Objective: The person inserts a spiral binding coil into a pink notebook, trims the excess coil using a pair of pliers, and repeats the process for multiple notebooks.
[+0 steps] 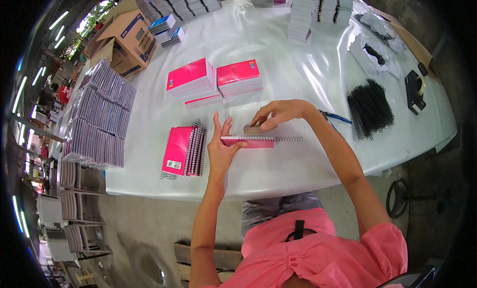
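Note:
My left hand (223, 145) grips a pink-covered notebook (261, 144) by its left end, thumb on the near cover and fingers behind. The notebook stands on edge with its spine up. A spiral coil (289, 139) runs along that spine and sticks out past the right end. My right hand (279, 113) is just behind the notebook, its fingers curled on a small grey-brown block (254, 129) whose kind I cannot make out. To the left lies a pile of pink notebooks (178, 146) with coils in their spines.
Farther back sit two stacks of pink notebooks (238, 72). At right are loose black coils (368, 109), blue-handled pliers (338, 117) and a tape dispenser (415, 91). Tall notebook stacks (99, 119) and a cardboard box (130, 43) stand at left.

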### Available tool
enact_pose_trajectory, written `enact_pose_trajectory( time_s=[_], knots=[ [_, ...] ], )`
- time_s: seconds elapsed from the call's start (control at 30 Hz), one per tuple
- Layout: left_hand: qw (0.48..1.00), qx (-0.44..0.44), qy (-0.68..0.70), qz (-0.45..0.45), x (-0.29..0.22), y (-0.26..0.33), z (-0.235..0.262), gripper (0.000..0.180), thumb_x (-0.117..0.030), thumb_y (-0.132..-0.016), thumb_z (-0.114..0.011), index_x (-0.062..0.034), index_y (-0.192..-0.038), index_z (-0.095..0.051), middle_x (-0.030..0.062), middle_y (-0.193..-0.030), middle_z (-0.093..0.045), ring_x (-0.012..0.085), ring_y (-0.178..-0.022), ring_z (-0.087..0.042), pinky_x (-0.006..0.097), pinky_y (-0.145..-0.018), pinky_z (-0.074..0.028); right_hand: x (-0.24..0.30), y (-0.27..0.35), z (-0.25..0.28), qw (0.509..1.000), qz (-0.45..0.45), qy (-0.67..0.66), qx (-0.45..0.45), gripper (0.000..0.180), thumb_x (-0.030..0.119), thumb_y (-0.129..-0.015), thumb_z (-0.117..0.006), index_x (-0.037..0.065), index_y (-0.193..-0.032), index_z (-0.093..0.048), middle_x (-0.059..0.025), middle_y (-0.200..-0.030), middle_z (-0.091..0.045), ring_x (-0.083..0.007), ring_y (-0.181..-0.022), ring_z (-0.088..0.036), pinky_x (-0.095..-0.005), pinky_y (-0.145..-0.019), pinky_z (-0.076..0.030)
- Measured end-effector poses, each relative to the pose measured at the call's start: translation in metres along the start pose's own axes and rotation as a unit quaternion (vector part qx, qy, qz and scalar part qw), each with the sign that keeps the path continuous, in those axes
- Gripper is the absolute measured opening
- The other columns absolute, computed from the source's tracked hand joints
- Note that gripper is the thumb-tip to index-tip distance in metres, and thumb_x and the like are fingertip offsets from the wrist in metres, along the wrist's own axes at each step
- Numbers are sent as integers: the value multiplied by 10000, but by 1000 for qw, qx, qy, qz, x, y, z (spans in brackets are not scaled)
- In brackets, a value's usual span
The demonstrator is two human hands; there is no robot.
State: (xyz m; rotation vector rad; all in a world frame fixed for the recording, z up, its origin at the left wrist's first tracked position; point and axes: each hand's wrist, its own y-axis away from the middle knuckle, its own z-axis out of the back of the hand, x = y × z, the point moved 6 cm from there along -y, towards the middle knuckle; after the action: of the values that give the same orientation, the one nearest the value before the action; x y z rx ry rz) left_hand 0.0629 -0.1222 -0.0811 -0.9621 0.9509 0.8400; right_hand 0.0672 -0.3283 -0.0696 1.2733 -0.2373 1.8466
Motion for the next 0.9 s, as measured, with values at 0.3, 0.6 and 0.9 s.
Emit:
enact_pose_trajectory(
  time_s=[0.3,0.6,0.9],
  knots=[
    [990,-5,142,17,16,6,-5,1062,-99,-726,-824,-145,-1548,-153,183,-1375,-538,219,-1243,-542,213,-825,-477,19,8,5,953,155,-259,20,624,516,-857,-639,50,-1271,-600,-87,-1189,-627,-187,-1112,-549,-323,-967,-410],
    [985,25,168,38,15,5,-8,1051,-10,-763,-779,-176,-1554,-109,200,-1445,-453,231,-1283,-498,228,-830,-497,25,-6,-3,999,0,-27,24,576,503,-894,-590,45,-1242,-615,-81,-1147,-621,-182,-1092,-538,-324,-951,-402],
    [982,27,170,78,28,6,-8,1111,-9,-755,-785,-189,-1554,-36,251,-1456,-409,212,-1231,-522,232,-851,-516,42,-8,1,989,97,-105,-35,556,479,-892,-604,38,-1230,-611,-94,-1131,-635,-190,-1048,-566,-347,-945,-407]
  ],
)
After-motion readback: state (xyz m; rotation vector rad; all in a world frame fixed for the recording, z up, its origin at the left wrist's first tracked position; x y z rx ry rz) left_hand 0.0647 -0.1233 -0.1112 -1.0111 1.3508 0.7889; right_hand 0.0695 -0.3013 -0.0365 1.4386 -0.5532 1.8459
